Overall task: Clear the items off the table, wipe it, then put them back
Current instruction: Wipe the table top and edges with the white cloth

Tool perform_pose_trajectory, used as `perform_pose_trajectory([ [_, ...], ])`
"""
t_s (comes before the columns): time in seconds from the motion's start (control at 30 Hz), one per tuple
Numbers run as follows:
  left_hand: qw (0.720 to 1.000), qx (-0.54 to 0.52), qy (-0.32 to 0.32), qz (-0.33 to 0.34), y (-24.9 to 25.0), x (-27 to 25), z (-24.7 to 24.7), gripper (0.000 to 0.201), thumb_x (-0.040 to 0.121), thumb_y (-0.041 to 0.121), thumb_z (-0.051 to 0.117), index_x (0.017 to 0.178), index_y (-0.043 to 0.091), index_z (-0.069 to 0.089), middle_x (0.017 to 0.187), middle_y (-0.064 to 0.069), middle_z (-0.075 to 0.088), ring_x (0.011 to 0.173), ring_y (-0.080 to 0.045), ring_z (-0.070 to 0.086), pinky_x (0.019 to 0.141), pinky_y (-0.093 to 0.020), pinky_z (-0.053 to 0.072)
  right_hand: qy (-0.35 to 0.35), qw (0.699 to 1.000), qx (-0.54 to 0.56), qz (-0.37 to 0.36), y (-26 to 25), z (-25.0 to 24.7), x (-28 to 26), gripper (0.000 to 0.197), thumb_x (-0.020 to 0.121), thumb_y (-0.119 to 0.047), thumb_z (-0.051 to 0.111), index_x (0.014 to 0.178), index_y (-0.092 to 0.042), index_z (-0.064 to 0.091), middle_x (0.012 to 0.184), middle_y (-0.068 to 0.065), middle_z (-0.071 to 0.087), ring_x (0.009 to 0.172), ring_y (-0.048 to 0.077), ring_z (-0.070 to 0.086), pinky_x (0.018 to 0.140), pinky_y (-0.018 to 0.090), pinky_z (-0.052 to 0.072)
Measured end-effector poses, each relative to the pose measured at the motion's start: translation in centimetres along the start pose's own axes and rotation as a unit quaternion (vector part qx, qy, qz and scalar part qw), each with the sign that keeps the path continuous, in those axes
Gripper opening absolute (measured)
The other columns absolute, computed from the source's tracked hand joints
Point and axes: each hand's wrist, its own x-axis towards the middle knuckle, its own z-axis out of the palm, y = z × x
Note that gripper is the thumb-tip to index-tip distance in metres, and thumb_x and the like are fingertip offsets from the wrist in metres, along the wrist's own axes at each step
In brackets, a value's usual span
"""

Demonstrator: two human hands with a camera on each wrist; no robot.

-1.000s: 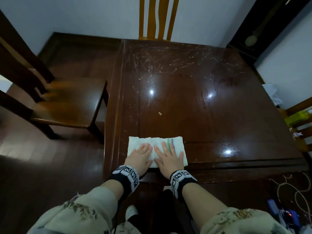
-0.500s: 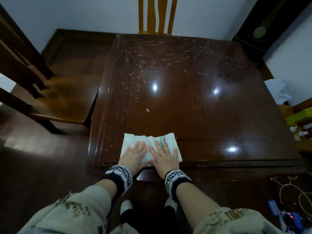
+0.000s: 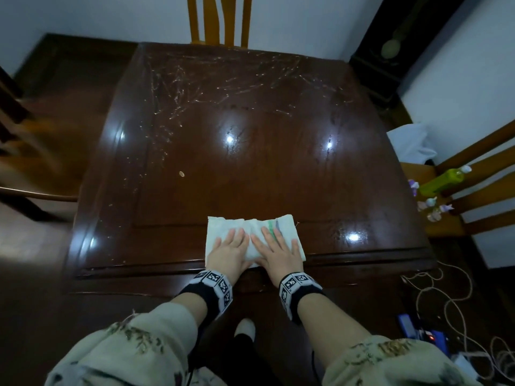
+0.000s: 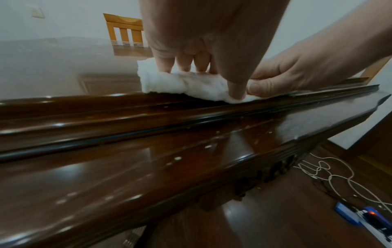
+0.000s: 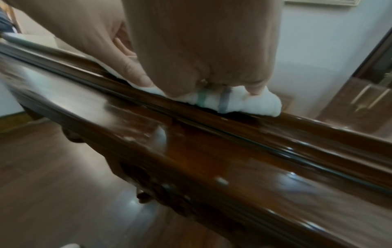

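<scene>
Both of my hands lie flat on a folded white cloth with green and blue stripes [image 3: 252,231], which sits on the near edge of the dark glossy wooden table [image 3: 250,168], just inside its raised moulded rim. My left hand [image 3: 229,252] presses the left half of the cloth with its fingers straight and spread, gripping nothing; the left wrist view shows my thumb pushing down on the cloth's near fold. My right hand [image 3: 280,253] covers the right half, fingers stretched over the stripes, also flat rather than curled round anything. The two hands sit just beside each other, thumbs nearly touching over the cloth's middle.

Pale scratches and specks mark the far left part of the tabletop, and a small pale round spot [image 3: 181,174] lies on the left part, well apart from the cloth. A yellow wooden chair [image 3: 220,20] stands at the table's far side. On a brown wooden chair to the right [image 3: 479,174] lies a green bottle [image 3: 443,181], with a white bag [image 3: 409,144] behind it. Tangled pale cords [image 3: 434,296] lie on the floor to my right.
</scene>
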Motion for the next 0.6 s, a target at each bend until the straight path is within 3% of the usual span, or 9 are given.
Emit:
perform_pose_trajectory([
  [0.13, 1.000, -0.003, 0.001, 0.005, 1.7, 0.7, 0.3, 0.068, 0.098, 0.039, 0.043, 0.153, 0.014, 0.011, 0.161, -0.001, 0.007, 0.148, -0.021, 0.003, 0.117, -0.044, 0.013, 0.004, 1.000, 0.001, 0.009, 1.8, -0.1, -0.4, 0.058, 0.100, -0.049, 0.027, 0.149, -0.045, -0.003, 0.159, -0.016, -0.011, 0.146, 0.010, -0.018, 0.116, 0.053, 0.001],
  [0.3, 0.999, 0.008, -0.001, 0.039, 0.4, -0.2, 0.2, 0.065, 0.100, 0.035, 0.040, 0.153, 0.015, 0.008, 0.161, 0.000, 0.004, 0.148, -0.017, 0.001, 0.118, -0.039, 0.011, 0.006, 1.000, 0.004, 0.014, 1.1, 0.3, -0.7, 0.059, 0.101, -0.047, 0.028, 0.150, -0.045, -0.005, 0.160, -0.012, -0.014, 0.146, 0.015, -0.020, 0.115, 0.056, 0.000],
  [0.6, 0.998, -0.013, 0.012, 0.052, -6.7, -2.7, -0.2, 0.060, 0.102, 0.025, 0.039, 0.153, 0.016, 0.009, 0.162, 0.001, 0.004, 0.148, -0.014, 0.001, 0.119, -0.037, 0.010, -0.007, 0.999, 0.031, 0.040, -7.2, 0.5, 0.2, 0.056, 0.103, -0.043, 0.024, 0.148, -0.046, -0.009, 0.158, -0.010, -0.021, 0.144, 0.020, -0.026, 0.115, 0.059, -0.004],
])
